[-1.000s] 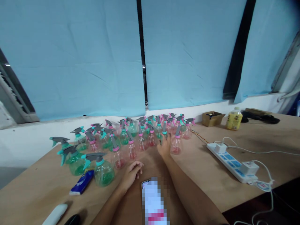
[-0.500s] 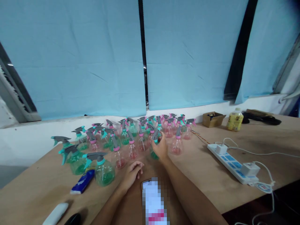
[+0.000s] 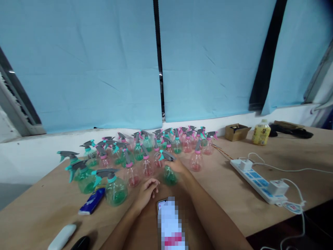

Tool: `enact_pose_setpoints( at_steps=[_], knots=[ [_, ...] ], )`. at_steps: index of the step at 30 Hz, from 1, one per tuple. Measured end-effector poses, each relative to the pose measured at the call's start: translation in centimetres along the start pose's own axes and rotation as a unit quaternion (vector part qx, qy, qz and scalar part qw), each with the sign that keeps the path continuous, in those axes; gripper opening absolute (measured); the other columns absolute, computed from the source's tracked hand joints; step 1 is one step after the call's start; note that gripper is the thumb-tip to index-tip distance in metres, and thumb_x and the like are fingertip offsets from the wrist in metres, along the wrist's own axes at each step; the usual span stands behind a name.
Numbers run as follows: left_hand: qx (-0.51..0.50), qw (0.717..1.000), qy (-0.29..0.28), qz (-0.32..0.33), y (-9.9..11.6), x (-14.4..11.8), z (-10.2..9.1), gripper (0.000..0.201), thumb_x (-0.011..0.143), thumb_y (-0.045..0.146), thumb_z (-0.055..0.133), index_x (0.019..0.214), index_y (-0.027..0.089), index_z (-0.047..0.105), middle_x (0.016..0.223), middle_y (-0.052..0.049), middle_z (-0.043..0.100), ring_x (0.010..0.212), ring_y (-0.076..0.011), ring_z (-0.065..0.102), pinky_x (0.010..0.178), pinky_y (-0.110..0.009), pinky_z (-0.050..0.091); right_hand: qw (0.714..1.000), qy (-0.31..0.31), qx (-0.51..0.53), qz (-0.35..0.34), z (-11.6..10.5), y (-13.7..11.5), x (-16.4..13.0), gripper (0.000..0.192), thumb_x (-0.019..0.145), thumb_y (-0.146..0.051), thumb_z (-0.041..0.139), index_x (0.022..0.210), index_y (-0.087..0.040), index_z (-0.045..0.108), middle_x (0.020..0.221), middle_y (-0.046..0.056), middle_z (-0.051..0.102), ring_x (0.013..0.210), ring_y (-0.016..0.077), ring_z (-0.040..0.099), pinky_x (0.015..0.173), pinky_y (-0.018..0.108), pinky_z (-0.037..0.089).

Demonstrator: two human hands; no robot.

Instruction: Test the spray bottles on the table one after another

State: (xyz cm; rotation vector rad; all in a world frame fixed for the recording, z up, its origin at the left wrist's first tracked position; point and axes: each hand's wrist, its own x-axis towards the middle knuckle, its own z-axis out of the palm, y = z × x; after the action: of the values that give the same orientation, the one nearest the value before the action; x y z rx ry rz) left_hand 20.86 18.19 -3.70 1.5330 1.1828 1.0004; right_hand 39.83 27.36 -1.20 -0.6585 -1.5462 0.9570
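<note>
My right hand point(image 3: 179, 167) closes around the neck of a green spray bottle point(image 3: 169, 172) with a grey-and-teal trigger, holding it upright just in front of the crowd of spray bottles point(image 3: 145, 149) on the wooden table point(image 3: 223, 194). My left hand point(image 3: 147, 191) rests loosely curled on the tabletop — holding nothing — beside a phone point(image 3: 161, 203), with a white power strip point(image 3: 258, 181) off to the right.

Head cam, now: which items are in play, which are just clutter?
In play:
right hand, gripping the green bottle
left hand, resting on the table
cluster of spray bottles

Lying about:
power strip
cardboard box
yellow drink bottle
blue packet
phone
</note>
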Motion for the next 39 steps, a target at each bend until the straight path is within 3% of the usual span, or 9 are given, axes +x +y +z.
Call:
enact_pose_setpoints(
  at_steps=[14,22,28,39],
  knots=[
    [0.016,1.0,-0.006,0.013,-0.9,0.6,-0.2,0.033,0.079,0.05,0.056,0.082,0.017,0.064,0.061,0.002,0.058,0.045,-0.0086,0.047,0.04,-0.018,0.028,0.992,-0.123,0.038,-0.011,0.0,-2.1,-0.3,0.019,0.064,-0.018,0.051,0.071,-0.02,0.069,0.073,0.0,0.066,0.07,0.0147,0.058,0.066,0.025,0.046],
    [0.015,1.0,-0.006,0.014,-0.8,0.6,-0.2,0.032,0.08,0.048,0.057,0.082,0.017,0.064,0.061,0.001,0.059,0.044,-0.0087,0.047,0.04,-0.018,0.029,0.997,-0.067,0.037,-0.014,0.3,-1.3,-0.3,0.017,0.065,-0.017,0.054,0.072,-0.021,0.07,0.068,0.0,0.066,0.069,0.0168,0.059,0.066,0.027,0.048],
    [0.009,1.0,-0.003,0.007,-0.6,0.4,-0.1,0.032,0.078,0.049,0.057,0.081,0.018,0.064,0.061,0.002,0.06,0.044,-0.0087,0.047,0.042,-0.019,0.03,0.995,-0.094,0.028,-0.029,0.2,-1.3,-0.3,0.02,0.067,-0.018,0.052,0.074,-0.022,0.07,0.071,-0.001,0.067,0.071,0.0158,0.059,0.068,0.027,0.047],
    [0.006,1.0,-0.005,0.005,-0.4,0.4,-0.1,0.031,0.079,0.048,0.056,0.082,0.018,0.063,0.061,0.002,0.059,0.044,-0.0085,0.046,0.042,-0.019,0.029,0.996,-0.082,0.042,-0.006,0.5,-2.6,-0.6,0.018,0.067,-0.018,0.052,0.073,-0.02,0.069,0.071,0.001,0.067,0.075,0.0175,0.061,0.066,0.026,0.047]
  ],
)
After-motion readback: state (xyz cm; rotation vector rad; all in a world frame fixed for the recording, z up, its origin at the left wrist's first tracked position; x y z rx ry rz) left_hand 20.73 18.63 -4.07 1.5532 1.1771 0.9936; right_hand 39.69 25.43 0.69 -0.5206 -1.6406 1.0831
